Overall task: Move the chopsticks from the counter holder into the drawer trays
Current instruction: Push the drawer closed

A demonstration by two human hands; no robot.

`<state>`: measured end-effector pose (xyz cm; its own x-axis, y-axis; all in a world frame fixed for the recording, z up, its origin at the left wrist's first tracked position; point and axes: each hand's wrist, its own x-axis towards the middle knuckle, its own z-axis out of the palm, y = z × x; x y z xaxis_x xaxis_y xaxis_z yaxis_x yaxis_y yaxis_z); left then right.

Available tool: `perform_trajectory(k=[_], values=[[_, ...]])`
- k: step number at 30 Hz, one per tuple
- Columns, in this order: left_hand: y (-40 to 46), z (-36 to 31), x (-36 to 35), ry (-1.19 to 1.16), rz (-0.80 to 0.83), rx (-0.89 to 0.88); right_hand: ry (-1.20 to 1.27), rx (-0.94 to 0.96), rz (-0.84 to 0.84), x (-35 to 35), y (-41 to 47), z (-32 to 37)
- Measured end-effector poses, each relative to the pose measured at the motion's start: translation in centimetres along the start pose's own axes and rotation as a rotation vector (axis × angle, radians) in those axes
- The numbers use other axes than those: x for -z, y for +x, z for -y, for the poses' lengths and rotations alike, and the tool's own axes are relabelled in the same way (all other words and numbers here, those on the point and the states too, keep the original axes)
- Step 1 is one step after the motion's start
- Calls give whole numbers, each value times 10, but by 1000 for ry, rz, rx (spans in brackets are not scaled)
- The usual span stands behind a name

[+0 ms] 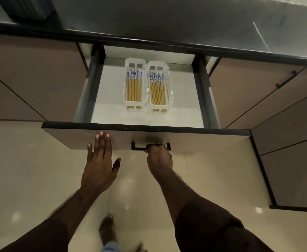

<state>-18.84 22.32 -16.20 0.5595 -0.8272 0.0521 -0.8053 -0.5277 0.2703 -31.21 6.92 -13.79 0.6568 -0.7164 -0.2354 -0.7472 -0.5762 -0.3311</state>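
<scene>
While the right hand (159,157) grips the drawer handle (150,146), the flat left hand (99,163) presses the drawer front (194,142); chopsticks (134,86) lie in two white trays (169,99), their blue print unreadable.

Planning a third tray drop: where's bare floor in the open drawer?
Bare strips lie between the left tray and the drawer left wall, right tray and right wall, and before both trays. Crowded: the trays sit side by side, both full of chopsticks.
</scene>
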Motion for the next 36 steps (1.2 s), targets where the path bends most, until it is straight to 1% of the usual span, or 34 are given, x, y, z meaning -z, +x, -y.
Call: perform_trajectory(k=[8,14,18,23,29,36], values=[[64,7,-5,-33,-8,16,6,-13,-22,17,58,5],[127,16,-8,-87,-2,-13,22,-48,-21,34,117,9],[171,30,-8,-70,30,-43,33,-75,-12,47,159,15],[226,40,-6,-57,26,-64,55,-99,-67,56,213,18],[284,39,-9,-61,3,-40,58,-65,-80,69,270,18],[335,40,-10,-38,-6,35,64,-58,-72,85,320,18]])
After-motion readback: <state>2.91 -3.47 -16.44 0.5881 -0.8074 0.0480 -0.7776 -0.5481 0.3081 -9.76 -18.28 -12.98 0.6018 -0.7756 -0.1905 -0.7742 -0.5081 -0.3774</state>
